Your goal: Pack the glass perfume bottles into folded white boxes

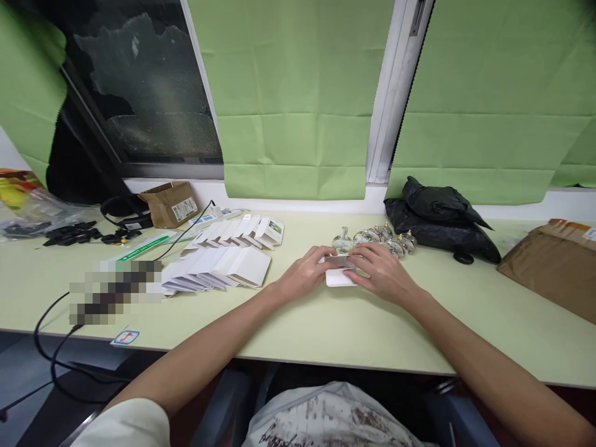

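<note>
a small white box (341,279) is sitting between the two hands, just above or on the counter (302,329), in front of the clear glass bottle (343,242); whether its underside is touching the surface, i cannot tell. it is looking like thin folded card, so it is probably weighing little, standing fairly stiff along its creases and giving way in the middle of its panels. its smooth face is perhaps being a bit slippery, though the greater risk is denting it. the side edges and folded corners are seeming the best places for taking hold, with light pressure from thumb and fingertips. the left hand (305,270) is pinching the left edge, its fingers curling over the top and its thumb mostly hiding from view. the right hand (384,273) is pinching the right side, its thumb lying low by the white panel and its fingers arching over the shaded upper part. both forearms are reaching forward over the counter's near edge and converging, backs of the hands facing up. white cartons (250,266) are lying in rows to the left, well apart from the fingers.
</note>
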The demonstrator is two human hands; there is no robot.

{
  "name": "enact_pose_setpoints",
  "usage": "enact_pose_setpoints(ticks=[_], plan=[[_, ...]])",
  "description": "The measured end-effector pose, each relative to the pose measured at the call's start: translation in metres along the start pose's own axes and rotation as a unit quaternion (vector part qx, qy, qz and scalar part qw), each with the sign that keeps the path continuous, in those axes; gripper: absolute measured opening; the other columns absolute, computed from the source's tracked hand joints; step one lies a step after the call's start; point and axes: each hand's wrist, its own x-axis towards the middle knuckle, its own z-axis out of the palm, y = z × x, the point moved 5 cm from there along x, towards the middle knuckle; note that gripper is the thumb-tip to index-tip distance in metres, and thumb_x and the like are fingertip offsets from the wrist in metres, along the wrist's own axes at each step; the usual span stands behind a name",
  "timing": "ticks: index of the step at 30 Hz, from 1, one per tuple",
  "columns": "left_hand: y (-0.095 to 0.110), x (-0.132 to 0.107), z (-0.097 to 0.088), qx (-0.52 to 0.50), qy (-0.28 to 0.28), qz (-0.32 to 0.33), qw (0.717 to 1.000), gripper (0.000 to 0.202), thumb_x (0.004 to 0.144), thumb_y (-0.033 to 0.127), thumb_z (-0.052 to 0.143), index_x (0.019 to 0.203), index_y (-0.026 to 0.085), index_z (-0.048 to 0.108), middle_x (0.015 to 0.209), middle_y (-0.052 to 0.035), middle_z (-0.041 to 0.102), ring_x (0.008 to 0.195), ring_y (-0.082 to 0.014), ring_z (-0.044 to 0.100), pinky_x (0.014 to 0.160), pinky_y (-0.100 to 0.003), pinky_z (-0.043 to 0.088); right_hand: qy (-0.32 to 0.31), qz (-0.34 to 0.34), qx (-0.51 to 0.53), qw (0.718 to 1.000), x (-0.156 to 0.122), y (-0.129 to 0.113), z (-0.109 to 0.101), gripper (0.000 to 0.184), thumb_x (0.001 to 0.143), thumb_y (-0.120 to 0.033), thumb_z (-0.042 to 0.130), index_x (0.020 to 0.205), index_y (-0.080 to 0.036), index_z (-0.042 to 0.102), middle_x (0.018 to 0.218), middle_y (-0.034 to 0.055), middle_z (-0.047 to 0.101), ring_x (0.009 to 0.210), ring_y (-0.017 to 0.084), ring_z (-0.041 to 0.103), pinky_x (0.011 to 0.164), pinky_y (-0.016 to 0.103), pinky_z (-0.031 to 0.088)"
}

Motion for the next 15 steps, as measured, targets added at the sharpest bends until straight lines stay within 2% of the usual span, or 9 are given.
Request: enact_pose_setpoints(ticks=[4,8,15], plan=[[-0.0027,-0.0019,0.0030,-0.005,-0.010,0.006,1.000,0.020,0.104,0.021,0.054,0.117,0.021,0.069,0.134,-0.0137,0.058,0.127,-0.0267,0.058,0.095,-0.043,0.061,-0.009,0.001,0.021,1.000,-0.0038,0.0012,0.0058,0.020,0.101,-0.036,0.064,0.112,-0.020,0.069,0.122,0.0121,0.071,0.111,0.028,0.064,0.094,0.046,0.052],[-0.0065,-0.0044,0.0060,-0.011,-0.023,0.011,1.000,0.017,0.102,0.023,0.059,0.115,0.021,0.069,0.133,-0.0138,0.059,0.126,-0.0263,0.058,0.093,-0.042,0.062,-0.016,-0.016,0.030,0.999,-0.0030,-0.0022,0.0060,0.015,0.101,-0.033,0.063,0.102,-0.020,0.069,0.117,0.0112,0.072,0.110,0.027,0.063,0.093,0.046,0.053],[-0.0073,-0.0048,0.0040,-0.033,-0.005,0.027,0.999,0.013,0.101,0.023,0.060,0.109,0.019,0.069,0.124,-0.0140,0.063,0.118,-0.0245,0.062,0.092,-0.040,0.060,-0.031,-0.021,0.069,0.997,0.0009,-0.0069,0.0050,0.017,0.101,-0.030,0.063,0.090,-0.018,0.069,0.117,0.0120,0.071,0.114,0.028,0.061,0.092,0.045,0.055]])
